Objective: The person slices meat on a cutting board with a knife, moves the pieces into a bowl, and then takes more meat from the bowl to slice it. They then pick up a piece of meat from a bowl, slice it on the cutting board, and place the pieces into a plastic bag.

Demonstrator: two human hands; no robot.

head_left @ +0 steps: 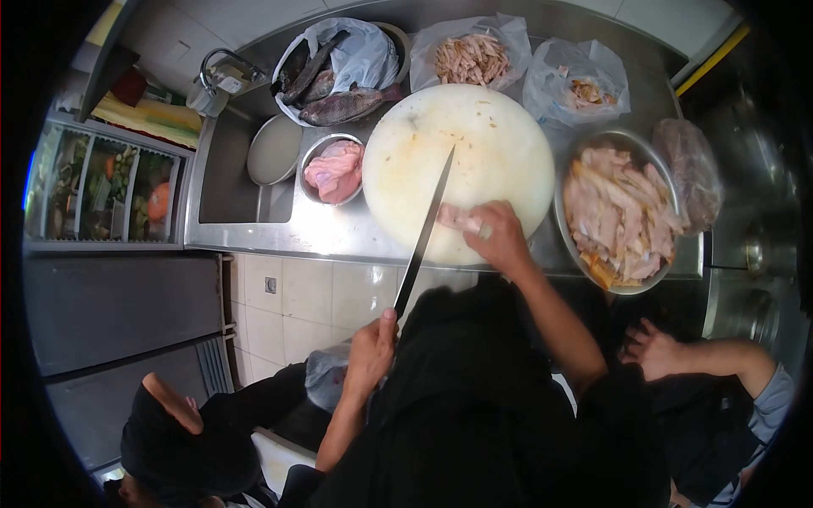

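Observation:
A long knife (430,222) is gripped by its handle in my left hand (371,351), which is in front of the counter edge. Its blade reaches up over the round white cutting board (474,127), pointing away from me. On the near part of the board, my right hand (500,235) has its fingers closed on a small pale strip of meat (457,218), whose end is right beside the blade. A few small scraps dot the board's surface. To the right, an oval metal tray (562,222) holds a heap of pale meat strips (618,212).
Whole fish (343,107) in a bagged bowl, a bowl of pink meat (334,172), bagged cut strips (472,59) and another bag (576,80) surround the board. The sink (229,169) is left. A person's hand (650,347) is at right; another person (199,432) is lower left.

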